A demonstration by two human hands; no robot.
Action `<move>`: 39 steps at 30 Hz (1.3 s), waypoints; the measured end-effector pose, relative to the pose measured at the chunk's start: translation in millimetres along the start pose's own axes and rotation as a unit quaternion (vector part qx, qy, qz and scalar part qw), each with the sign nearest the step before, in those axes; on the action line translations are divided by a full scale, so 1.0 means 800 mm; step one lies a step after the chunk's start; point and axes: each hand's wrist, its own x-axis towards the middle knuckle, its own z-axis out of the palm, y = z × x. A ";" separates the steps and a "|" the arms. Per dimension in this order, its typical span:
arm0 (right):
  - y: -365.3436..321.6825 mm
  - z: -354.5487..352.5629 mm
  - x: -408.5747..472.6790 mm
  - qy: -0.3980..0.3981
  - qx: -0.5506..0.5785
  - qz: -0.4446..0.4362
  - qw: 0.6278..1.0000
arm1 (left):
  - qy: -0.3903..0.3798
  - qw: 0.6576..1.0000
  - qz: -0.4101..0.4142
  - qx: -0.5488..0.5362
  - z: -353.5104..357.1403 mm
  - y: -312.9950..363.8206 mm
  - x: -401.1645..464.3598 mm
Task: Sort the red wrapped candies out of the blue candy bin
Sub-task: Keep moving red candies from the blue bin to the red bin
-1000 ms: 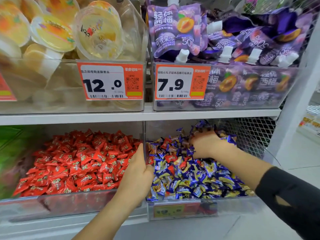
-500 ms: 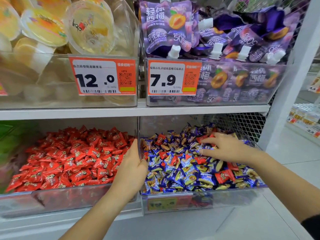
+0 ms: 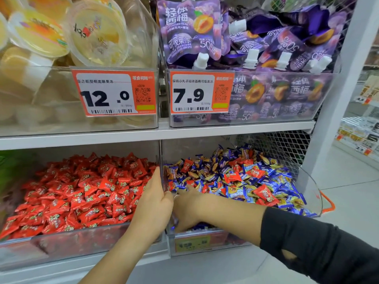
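Observation:
The blue candy bin [image 3: 311, 193] on the lower shelf holds blue and yellow wrapped candies [image 3: 272, 183] with several red wrapped candies [image 3: 265, 193] scattered on top. The bin left of it is full of red candies [image 3: 86, 191]. My left hand [image 3: 153, 203] holds the clear divider wall [image 3: 160, 156] between the two bins, fingers on the red side and thumb on the blue side. My right hand [image 3: 188, 208] reaches into the blue bin's front left corner, right beside my left hand. Its fingers dig down among the candies and are hidden.
The shelf above carries a bin of yellow jelly cups [image 3: 92, 33] and a bin of purple spouted pouches [image 3: 192, 31], each with an orange price tag. A white upright post [image 3: 336, 99] and wire mesh [image 3: 283, 146] close the right side. Floor and another rack lie further right.
My right hand has moved from the middle of the blue bin to its front left corner, next to my left hand. My left hand stays on the divider.

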 end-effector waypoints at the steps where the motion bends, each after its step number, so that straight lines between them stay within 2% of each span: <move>1: 0.004 0.002 0.002 -0.003 -0.041 0.022 0.999 | 0.001 1.000 0.000 0.000 0.000 -0.001 0.000; 3: 0.020 0.007 0.007 -0.019 -0.110 0.079 0.991 | -0.003 1.000 0.006 0.002 0.000 -0.002 0.001; 6: 0.050 0.007 0.009 -0.060 -0.150 0.154 0.975 | -0.009 1.000 0.014 0.001 -0.001 -0.002 0.000; 9: 0.070 0.003 0.010 -0.089 -0.144 0.194 0.966 | -0.009 1.000 0.013 0.006 -0.002 -0.001 0.000; 12: 0.086 -0.009 -0.005 -0.084 -0.108 0.237 0.962 | -0.009 1.000 0.010 0.007 -0.003 0.000 -0.001; 17: 0.146 -0.013 -0.067 0.022 0.031 0.215 0.976 | -0.009 1.000 0.011 0.011 -0.003 -0.004 0.000; 19: 0.167 0.002 -0.090 0.063 0.110 0.216 0.968 | -0.009 1.000 0.015 0.010 -0.003 0.000 0.000; 23: 0.188 0.038 -0.131 0.170 0.262 0.235 0.920 | -0.017 1.000 -0.005 0.013 -0.003 -0.001 0.002; 26: 0.189 0.064 -0.151 0.233 0.324 0.245 0.884 | -0.020 0.998 -0.041 0.044 -0.005 0.007 0.000; 27: 0.187 0.071 -0.156 0.244 0.336 0.249 0.875 | 0.008 0.996 -0.027 0.086 -0.006 0.010 -0.002; 30: 0.178 0.085 -0.168 0.287 0.368 0.257 0.846 | 0.117 0.958 0.134 0.226 -0.005 0.030 -0.011; 31: 0.174 0.086 -0.170 0.299 0.366 0.260 0.842 | 0.113 0.953 0.162 0.228 0.000 0.041 -0.012; 32: 0.173 0.089 -0.169 0.309 0.363 0.261 0.839 | 0.078 0.960 0.164 0.214 0.009 0.050 -0.010; 34: 0.169 0.093 -0.166 0.319 0.362 0.266 0.834 | -0.029 0.976 0.100 0.193 0.039 0.067 0.008; 36: 0.167 0.097 -0.161 0.323 0.361 0.272 0.832 | -0.113 0.976 -0.029 0.186 0.069 0.078 0.042; 39: 0.165 0.100 -0.159 0.342 0.346 0.263 0.833 | -0.152 0.954 -0.180 0.186 0.107 0.045 0.112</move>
